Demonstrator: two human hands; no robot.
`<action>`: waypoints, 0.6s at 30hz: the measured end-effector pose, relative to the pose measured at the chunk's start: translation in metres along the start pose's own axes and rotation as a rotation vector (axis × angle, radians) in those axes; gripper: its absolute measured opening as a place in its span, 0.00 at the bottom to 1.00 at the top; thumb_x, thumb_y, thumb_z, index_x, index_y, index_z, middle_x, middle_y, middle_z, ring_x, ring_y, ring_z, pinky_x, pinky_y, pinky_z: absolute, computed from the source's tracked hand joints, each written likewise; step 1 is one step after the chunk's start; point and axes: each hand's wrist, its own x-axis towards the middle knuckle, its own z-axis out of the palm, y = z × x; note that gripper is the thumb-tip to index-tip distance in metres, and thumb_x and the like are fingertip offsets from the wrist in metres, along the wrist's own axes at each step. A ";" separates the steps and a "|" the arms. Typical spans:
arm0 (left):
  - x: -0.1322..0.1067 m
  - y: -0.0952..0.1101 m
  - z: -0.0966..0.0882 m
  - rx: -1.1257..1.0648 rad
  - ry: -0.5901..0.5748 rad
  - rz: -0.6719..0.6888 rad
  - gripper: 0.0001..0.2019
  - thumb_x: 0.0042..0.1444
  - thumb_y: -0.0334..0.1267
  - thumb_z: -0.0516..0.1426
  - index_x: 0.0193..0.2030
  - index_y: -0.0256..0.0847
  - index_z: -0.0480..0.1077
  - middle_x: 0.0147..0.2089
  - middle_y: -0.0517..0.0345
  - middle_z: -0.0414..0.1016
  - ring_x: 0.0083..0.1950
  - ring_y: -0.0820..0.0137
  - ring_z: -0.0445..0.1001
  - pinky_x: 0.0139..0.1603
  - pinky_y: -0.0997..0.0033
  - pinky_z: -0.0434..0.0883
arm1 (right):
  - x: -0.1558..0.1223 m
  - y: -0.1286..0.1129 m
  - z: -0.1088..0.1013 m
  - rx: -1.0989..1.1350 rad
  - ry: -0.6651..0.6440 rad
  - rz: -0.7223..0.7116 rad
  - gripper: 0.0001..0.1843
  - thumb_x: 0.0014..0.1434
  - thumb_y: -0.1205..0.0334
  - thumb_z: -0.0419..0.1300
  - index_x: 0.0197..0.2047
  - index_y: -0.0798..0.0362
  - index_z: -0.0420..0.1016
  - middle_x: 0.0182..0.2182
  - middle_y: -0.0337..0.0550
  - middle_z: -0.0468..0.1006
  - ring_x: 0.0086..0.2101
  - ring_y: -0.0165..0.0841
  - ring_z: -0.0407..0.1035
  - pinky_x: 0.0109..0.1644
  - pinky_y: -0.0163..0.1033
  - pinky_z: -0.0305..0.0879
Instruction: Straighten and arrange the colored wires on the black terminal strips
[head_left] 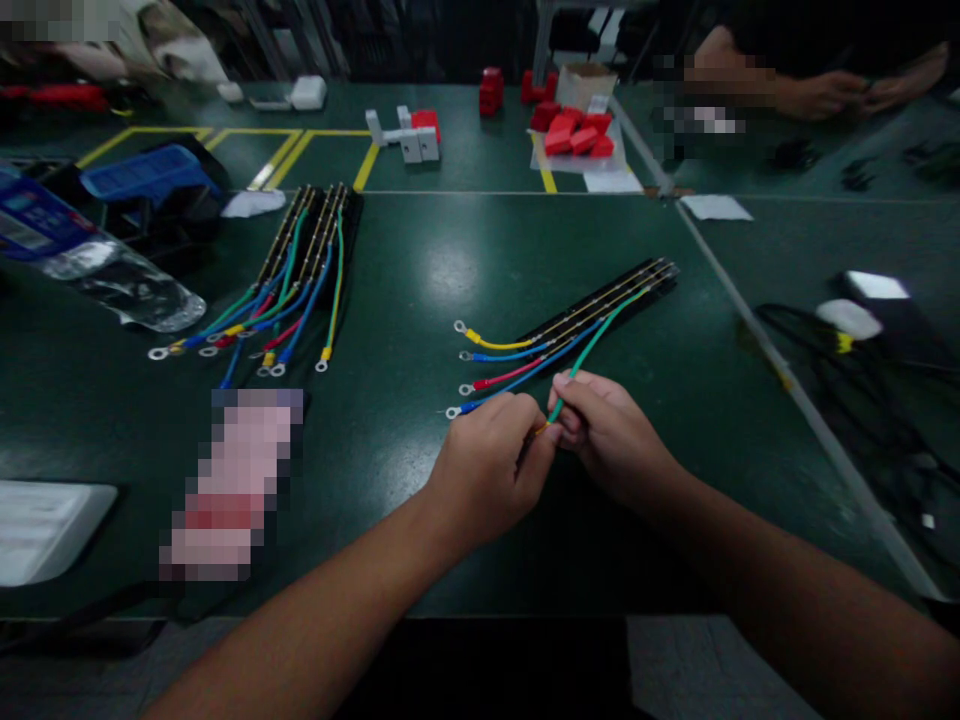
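Observation:
A long black strip with metal rails (600,303) lies slantwise on the green table. Yellow, blue and red wires with ring terminals run from it to the left. Its green wire (598,340) comes toward me into both hands. My right hand (604,425) pinches this wire between thumb and fingers. Closed around the wire's end, just beside it, is my left hand (499,460); the end itself is hidden by the fingers. A blue ring terminal (454,412) shows just beyond my left hand, and a red ring terminal (468,388) sits farther back.
Similar wired strips (304,245) lie at the left, near a plastic bottle (112,270). Red blocks (577,132) and grey parts (416,143) stand at the back. Black cables (847,390) lie at right. Another person's hands (862,95) are at the far right.

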 end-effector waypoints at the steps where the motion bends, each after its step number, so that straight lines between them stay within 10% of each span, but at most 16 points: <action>1: 0.000 0.000 0.000 0.003 -0.001 0.001 0.08 0.59 0.35 0.52 0.29 0.38 0.64 0.26 0.61 0.67 0.27 0.75 0.63 0.29 0.73 0.60 | 0.000 0.000 0.000 0.005 0.010 0.001 0.19 0.60 0.58 0.54 0.19 0.53 0.59 0.15 0.32 0.56 0.18 0.24 0.50 0.23 0.34 0.47; 18: 0.023 0.025 -0.023 0.404 -0.318 -0.041 0.05 0.57 0.36 0.51 0.37 0.40 0.66 0.27 0.58 0.70 0.25 0.67 0.69 0.23 0.70 0.55 | 0.001 -0.001 0.001 0.057 0.027 0.024 0.16 0.56 0.57 0.57 0.21 0.52 0.61 0.14 0.32 0.57 0.17 0.24 0.50 0.22 0.34 0.47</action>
